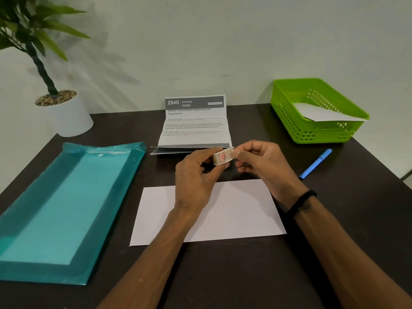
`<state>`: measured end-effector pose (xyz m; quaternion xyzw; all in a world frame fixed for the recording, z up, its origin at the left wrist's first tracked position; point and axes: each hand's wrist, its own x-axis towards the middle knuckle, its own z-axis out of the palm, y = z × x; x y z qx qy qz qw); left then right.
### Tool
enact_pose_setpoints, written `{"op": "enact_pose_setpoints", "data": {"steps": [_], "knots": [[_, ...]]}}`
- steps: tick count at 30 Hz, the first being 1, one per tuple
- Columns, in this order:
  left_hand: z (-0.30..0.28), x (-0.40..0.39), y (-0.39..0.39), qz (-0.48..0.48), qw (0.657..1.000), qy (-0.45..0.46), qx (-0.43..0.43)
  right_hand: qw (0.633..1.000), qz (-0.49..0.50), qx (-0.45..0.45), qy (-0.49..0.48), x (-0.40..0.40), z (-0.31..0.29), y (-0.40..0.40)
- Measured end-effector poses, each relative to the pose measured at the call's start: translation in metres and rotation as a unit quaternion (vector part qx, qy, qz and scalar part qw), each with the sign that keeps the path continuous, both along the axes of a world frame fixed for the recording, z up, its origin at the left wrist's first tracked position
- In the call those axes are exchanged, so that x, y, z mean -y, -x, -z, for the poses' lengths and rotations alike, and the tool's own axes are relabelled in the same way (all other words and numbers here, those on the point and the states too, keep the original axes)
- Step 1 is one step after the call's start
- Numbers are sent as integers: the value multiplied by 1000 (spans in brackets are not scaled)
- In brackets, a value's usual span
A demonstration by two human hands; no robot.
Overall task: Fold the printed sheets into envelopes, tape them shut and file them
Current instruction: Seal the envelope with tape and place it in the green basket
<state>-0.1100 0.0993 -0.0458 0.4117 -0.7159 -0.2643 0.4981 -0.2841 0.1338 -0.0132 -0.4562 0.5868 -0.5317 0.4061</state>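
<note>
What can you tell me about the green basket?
The green basket is bright plastic, rectangular, with small holes punched through its walls and a smooth rim. It sits upright on the dark table's far right corner, near the wall. A white folded paper lies inside, leaning over the near rim. No hand touches it.

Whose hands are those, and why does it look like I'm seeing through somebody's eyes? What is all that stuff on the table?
A person wears a camera on their head, so you see their own two hands from above. The left hand holds a small roll of tape, and the right hand pinches at its end. Under them on the dark table lies a white folded sheet. Behind stands a printed sheet leaning on the wall. A teal plastic folder lies on the left, a green basket with paper in it and a blue pen on the right, and a potted plant in the corner.
</note>
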Motion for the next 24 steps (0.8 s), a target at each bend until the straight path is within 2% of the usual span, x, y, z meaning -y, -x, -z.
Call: {"op": "enact_pose_setpoints", "data": {"steps": [16, 24], "knots": [[3, 2, -1, -36, 998, -18, 40, 1000, -13, -5, 16, -3, -6, -6], [0, -3, 0, -77, 992, -13, 98, 1000, -14, -9, 21, -4, -7, -8]]}}
